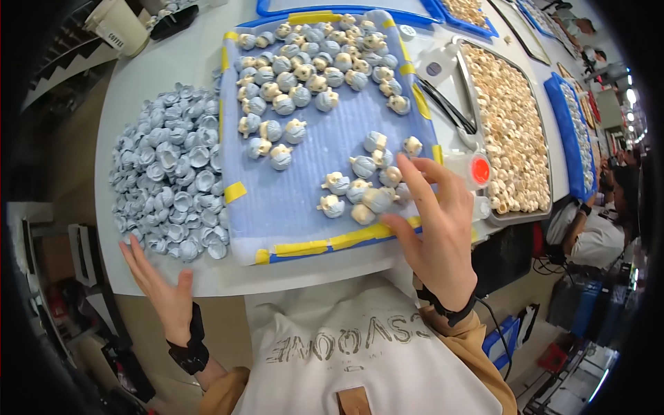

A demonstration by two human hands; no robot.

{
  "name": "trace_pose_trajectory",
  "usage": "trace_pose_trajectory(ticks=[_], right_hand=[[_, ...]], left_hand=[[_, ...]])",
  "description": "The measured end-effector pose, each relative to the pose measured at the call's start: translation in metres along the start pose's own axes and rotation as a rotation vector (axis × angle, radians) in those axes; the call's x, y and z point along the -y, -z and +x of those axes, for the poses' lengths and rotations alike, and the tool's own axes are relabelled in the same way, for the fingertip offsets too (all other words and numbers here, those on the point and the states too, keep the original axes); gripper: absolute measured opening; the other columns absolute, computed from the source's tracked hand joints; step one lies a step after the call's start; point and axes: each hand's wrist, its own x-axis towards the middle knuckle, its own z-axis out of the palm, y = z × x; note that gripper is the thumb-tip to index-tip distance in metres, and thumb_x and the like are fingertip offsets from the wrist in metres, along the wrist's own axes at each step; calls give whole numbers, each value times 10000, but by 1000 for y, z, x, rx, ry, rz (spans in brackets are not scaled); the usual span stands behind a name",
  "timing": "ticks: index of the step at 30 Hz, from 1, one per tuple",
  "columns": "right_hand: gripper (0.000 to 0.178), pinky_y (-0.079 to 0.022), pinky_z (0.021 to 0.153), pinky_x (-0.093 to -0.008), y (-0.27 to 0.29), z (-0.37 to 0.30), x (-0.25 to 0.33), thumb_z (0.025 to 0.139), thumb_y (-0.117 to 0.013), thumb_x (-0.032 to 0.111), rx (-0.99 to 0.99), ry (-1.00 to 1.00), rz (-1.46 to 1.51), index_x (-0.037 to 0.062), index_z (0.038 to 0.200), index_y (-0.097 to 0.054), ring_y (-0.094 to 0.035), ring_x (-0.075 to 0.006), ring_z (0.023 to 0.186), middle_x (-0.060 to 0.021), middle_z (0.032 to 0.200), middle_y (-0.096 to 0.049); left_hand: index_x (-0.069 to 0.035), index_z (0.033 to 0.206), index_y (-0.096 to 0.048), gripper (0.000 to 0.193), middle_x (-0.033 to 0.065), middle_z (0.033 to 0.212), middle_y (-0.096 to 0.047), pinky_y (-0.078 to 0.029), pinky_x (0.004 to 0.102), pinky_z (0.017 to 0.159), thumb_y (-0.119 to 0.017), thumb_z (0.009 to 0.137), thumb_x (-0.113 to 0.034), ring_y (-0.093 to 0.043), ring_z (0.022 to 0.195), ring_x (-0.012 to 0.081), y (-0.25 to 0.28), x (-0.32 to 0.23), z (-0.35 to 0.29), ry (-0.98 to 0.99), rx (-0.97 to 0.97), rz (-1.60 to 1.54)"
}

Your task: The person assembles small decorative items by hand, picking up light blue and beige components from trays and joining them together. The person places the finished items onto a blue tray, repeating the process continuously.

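My left hand is open, its fingers spread at the table's near left edge. Its fingertips lie by the near end of a heap of blue-grey cupped shells. Above the near right corner of a blue tray, my right hand is open, thumb and index finger apart. Beside those fingers lies a loose group of small blue-and-cream ball-like pieces; some are partly hidden by the hand. More such assembled pieces sit in rows across the tray's far part. Nothing shows gripped in either hand.
Right of the tray stands a metal tray of cream parts. Between them lie black tweezers and a small bottle with a red top. A cream cup stands far left. People sit at the right.
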Motion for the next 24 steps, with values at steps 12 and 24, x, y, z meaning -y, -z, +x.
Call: trace_pose_trajectory(ticks=[12,24], right_hand=[[463,-421,791,-376,18,-17,-8,631,-720,-2,-96,41,155,64,1074,-602,-534,-292,949,-121,1070,-555],[225,-429,726,-249,44,-61,-63,835,-549,-35,-378,-195,107,-39,1057,-583,-535,-188,948,-144,1115,-551]], left_hand=[[-21,1326,-370,844,171,1319,-346,-293,447,1020,-689,723,-517,-340,1242,351,-14,-8,11,-53,-112,-58],[-24,1115,-489,576,128,1120,-488,-376,392,887,-779,665,-236,-442,1052,303,-4,-17,2,30,-144,-132]])
